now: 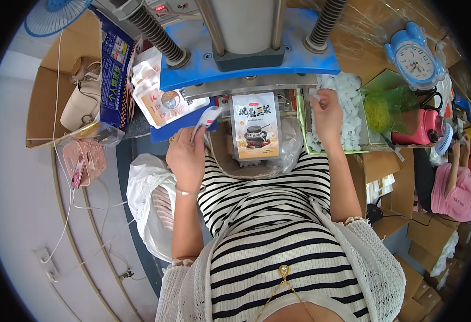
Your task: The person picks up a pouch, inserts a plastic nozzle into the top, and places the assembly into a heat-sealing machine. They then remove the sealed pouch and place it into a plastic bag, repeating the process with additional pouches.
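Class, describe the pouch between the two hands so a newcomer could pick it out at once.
Find the big blue press plate at the top centre. Just below its front edge, between the left hand and right hand, is a white pouch with a dark picture on its lower half. Unlike the overlapping pouches to the left, it sits singly.
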The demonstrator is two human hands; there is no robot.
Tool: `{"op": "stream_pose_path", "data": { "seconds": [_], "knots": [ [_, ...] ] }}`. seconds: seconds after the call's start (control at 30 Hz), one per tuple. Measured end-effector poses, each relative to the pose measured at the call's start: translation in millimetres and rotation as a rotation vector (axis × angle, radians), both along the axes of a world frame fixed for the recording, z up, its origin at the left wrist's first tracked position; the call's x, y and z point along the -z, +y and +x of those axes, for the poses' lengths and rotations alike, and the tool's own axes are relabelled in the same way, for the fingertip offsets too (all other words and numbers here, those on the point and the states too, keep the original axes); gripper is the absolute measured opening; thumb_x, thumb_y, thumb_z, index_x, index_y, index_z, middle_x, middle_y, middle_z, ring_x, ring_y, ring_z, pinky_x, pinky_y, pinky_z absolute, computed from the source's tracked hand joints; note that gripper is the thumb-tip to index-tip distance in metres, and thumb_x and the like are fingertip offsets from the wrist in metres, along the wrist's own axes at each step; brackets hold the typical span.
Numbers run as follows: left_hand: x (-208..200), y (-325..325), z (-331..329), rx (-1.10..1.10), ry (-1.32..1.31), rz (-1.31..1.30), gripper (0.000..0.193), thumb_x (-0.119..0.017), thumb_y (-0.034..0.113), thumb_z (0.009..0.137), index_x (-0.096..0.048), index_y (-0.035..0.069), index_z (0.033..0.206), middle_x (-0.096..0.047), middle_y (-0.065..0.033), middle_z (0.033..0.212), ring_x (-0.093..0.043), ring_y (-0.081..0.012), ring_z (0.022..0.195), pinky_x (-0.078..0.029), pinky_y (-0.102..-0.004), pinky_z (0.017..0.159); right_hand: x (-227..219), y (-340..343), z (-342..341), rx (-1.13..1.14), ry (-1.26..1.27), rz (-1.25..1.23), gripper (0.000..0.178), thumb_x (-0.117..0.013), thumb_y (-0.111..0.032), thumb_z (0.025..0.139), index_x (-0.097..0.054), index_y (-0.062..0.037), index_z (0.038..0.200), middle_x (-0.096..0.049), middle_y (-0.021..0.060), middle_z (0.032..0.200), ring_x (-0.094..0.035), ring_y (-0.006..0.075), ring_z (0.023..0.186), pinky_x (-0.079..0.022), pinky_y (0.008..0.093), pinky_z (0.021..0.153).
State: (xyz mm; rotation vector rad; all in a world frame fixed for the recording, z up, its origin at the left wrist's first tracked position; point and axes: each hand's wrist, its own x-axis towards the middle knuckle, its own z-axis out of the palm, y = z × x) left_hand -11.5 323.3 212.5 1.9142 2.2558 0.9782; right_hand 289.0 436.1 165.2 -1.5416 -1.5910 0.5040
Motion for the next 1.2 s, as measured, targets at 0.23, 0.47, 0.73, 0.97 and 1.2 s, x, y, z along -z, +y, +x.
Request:
{"op": "stream_pose_path", "data": {
  "seconds": [0.23, 0.47, 0.73, 0.97, 1.2],
  "knots": [
    [6, -3, 41, 0.161, -0.706, -0.346, 0.023, -0.072, 0.023, 0.088, -0.07, 0.001, 0.088, -0.064, -0.0063, 0.072, -0.058, -0.0126, 0.067, -0.046, -0.0269, 0.063, -50, -30, -42, -0.402, 0.693, -0.385, 0.016, -0.062, -0.008, 0.092, -0.058, -0.0009, 0.105, -0.063, 0.0036, 0.092, -0.061, 0.014, 0.081, -0.05, 0.03, 0.072],
    [46, 5, 59, 0.163, -1.175, -0.459, 0.027, -0.067, 0.023, 0.094, -0.068, -0.004, 0.099, -0.067, 0.0003, 0.084, -0.054, -0.0035, 0.072, -0.046, -0.0209, 0.065, -62, -8, -54, -0.729, -0.132, 0.048, 0.012, -0.056, -0.011, 0.095, -0.059, -0.0002, 0.099, -0.059, 0.0118, 0.093, -0.059, 0.0301, 0.085, -0.047, 0.0364, 0.073],
    [67, -3, 80, 0.232, -1.248, -0.409, 0.024, -0.066, 0.022, 0.094, -0.069, -0.002, 0.094, -0.066, 0.0, 0.078, -0.054, -0.0048, 0.072, -0.046, -0.022, 0.065, -32, -16, -63, -0.647, -0.066, 0.009, 0.013, -0.053, -0.011, 0.096, -0.059, -0.0008, 0.098, -0.057, 0.014, 0.095, -0.057, 0.0356, 0.087, -0.047, 0.04, 0.075],
    [67, 4, 83, 0.15, -1.097, -0.414, 0.025, -0.068, 0.022, 0.093, -0.069, -0.003, 0.094, -0.065, -0.0012, 0.076, -0.051, -0.0044, 0.067, -0.044, -0.0212, 0.061, -42, -8, -51, -0.537, -0.057, 0.076, 0.012, -0.053, -0.01, 0.095, -0.059, -0.0002, 0.098, -0.057, 0.0138, 0.094, -0.057, 0.0351, 0.087, -0.047, 0.0388, 0.076],
    [80, 14, 91, 0.244, -1.115, -0.306, 0.025, -0.068, 0.021, 0.092, -0.069, -0.004, 0.088, -0.064, 0.0016, 0.073, -0.049, -0.0028, 0.062, -0.042, -0.0219, 0.058, -12, -6, -58, -0.61, 0.061, -0.065, 0.013, -0.059, -0.01, 0.092, -0.062, 0.0, 0.099, -0.061, 0.0126, 0.092, -0.06, 0.029, 0.086, -0.048, 0.0341, 0.075]
  ]
}}
